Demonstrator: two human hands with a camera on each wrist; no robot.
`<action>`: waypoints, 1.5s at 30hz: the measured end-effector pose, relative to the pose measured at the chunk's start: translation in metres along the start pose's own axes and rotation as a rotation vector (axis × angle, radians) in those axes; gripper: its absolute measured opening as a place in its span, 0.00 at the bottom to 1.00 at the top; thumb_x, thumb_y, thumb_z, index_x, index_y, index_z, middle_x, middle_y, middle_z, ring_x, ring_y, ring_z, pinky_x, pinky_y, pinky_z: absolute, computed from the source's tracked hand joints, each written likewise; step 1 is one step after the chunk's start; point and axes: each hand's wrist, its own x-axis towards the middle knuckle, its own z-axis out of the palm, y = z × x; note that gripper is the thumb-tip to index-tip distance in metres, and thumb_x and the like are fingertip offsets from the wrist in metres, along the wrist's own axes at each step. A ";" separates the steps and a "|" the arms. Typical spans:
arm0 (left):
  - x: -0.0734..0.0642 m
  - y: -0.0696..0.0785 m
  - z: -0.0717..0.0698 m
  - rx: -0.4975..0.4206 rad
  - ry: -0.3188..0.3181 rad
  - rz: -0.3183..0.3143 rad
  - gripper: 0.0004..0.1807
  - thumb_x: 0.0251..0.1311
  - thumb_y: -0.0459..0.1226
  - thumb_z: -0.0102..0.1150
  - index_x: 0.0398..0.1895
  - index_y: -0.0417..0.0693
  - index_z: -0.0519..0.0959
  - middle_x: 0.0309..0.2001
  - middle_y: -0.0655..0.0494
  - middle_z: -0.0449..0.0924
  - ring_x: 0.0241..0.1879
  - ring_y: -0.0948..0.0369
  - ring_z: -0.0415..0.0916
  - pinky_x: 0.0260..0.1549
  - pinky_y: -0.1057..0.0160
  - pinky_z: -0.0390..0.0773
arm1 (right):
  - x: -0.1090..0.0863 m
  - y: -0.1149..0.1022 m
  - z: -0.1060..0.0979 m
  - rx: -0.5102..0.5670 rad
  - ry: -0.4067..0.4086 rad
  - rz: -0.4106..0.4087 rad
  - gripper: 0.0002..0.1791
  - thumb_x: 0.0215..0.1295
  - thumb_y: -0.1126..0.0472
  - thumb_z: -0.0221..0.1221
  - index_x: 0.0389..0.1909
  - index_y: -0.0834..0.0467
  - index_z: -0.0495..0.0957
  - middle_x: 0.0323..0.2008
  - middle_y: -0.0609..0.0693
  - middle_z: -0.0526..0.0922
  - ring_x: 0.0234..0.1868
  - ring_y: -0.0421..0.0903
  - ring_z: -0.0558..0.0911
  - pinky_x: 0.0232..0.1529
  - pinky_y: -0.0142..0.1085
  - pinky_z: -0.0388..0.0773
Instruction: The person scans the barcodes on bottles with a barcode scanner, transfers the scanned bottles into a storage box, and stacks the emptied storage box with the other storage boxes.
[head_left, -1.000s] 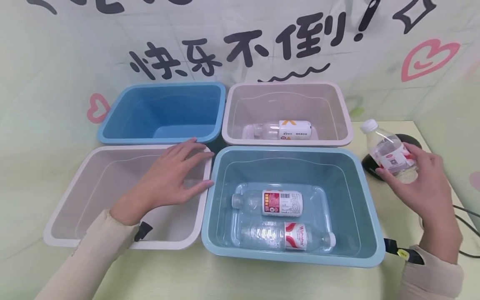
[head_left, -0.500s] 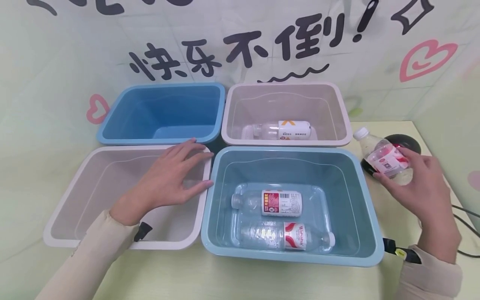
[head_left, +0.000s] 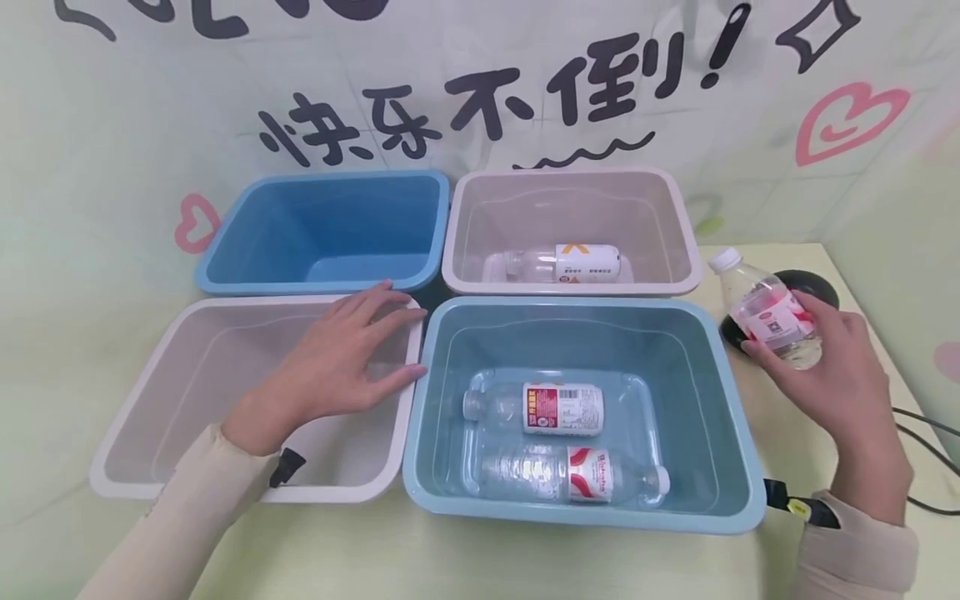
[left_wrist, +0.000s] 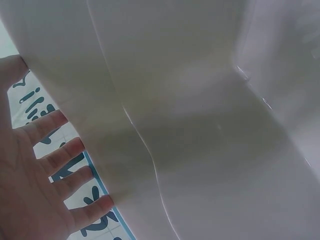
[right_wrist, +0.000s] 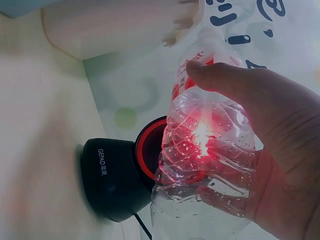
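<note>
My right hand point(head_left: 857, 379) grips a clear plastic bottle point(head_left: 772, 315) with a white cap and a pink-and-white label. The bottle is tilted, cap up and to the left. It is held in front of a black desktop barcode scanner point(right_wrist: 117, 175), whose red light shines through the plastic in the right wrist view. My left hand point(head_left: 330, 358) has its fingers spread, fingertips resting at the right rim of the front left pinkish-grey bin point(head_left: 172, 400). In the left wrist view, those fingertips touch the bin's edge.
A teal bin point(head_left: 585, 521) in front holds two bottles lying flat, one a label-wrapped bottle point(head_left: 562, 408), the other a red-and-white labelled bottle point(head_left: 588, 473). Behind stand a blue bin point(head_left: 322, 289) and another pinkish-grey bin point(head_left: 570, 289) with one bottle point(head_left: 585, 263). A black cable point(head_left: 926, 446) runs at right.
The right hand has moved the bottle slightly left and lower by the scanner, then tipped it a little more upright. The left hand stays at the bin rim.
</note>
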 end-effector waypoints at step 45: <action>-0.003 0.000 0.000 -0.012 -0.001 0.005 0.39 0.63 0.64 0.63 0.73 0.59 0.75 0.74 0.50 0.72 0.83 0.44 0.57 0.79 0.35 0.61 | 0.092 -0.112 -0.043 0.213 -0.164 -0.303 0.38 0.70 0.45 0.67 0.78 0.46 0.68 0.63 0.57 0.79 0.65 0.65 0.78 0.55 0.34 0.73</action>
